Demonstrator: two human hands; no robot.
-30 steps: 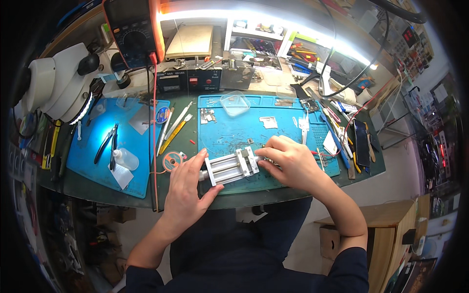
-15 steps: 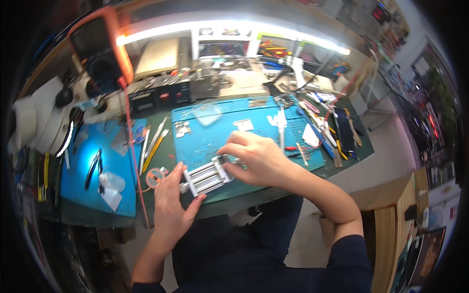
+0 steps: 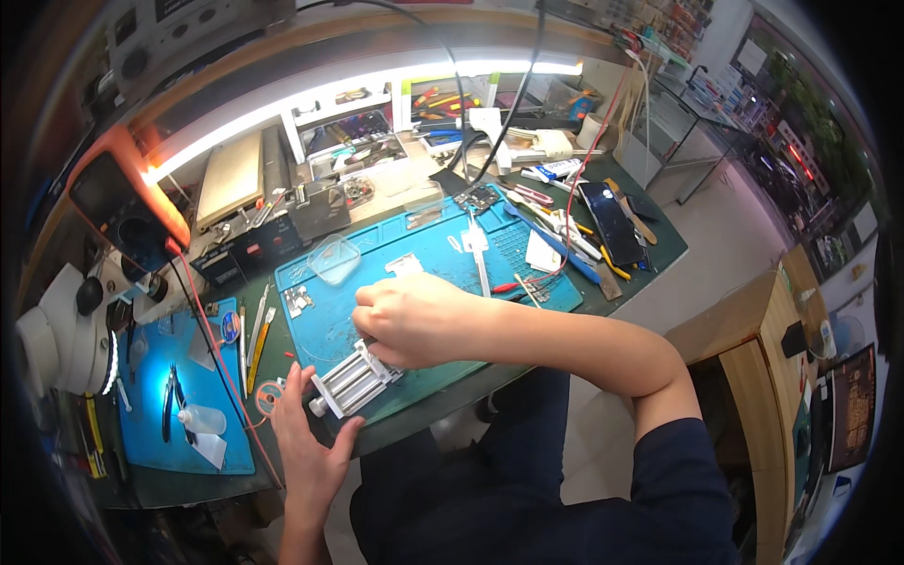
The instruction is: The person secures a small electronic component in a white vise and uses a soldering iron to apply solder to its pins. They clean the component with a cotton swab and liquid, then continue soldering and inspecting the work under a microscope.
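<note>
A small silver metal clamping fixture [image 3: 356, 379] with parallel rods and a knob at its left end lies tilted at the front edge of the blue work mat [image 3: 443, 363]. My left hand [image 3: 309, 443] frames that left end, fingers and thumb spread, with the fingertips close to the end plate's corners; whether they touch it I cannot tell. Over the fixture's far right end, my right hand [image 3: 405, 320] is closed with fingers curled down. Whatever it pinches is hidden under the hand. An orange spool [image 3: 269, 399] sits just beside my left fingers.
On the left, a second blue mat [image 3: 141, 377] carries nippers [image 3: 169, 400] and a squeeze bottle [image 3: 202, 419]. A clear plastic box [image 3: 334, 259] and a caliper-like tool [image 3: 476, 250] lie beyond my right hand. A red wire [image 3: 589, 160] hangs over tools and a phone [image 3: 607, 221] at right.
My view has shifted and turned. My right hand has moved from beside the fixture's right end to over its far corner, fingers curling down. My left fingers and thumb have loosened around the left end.
</note>
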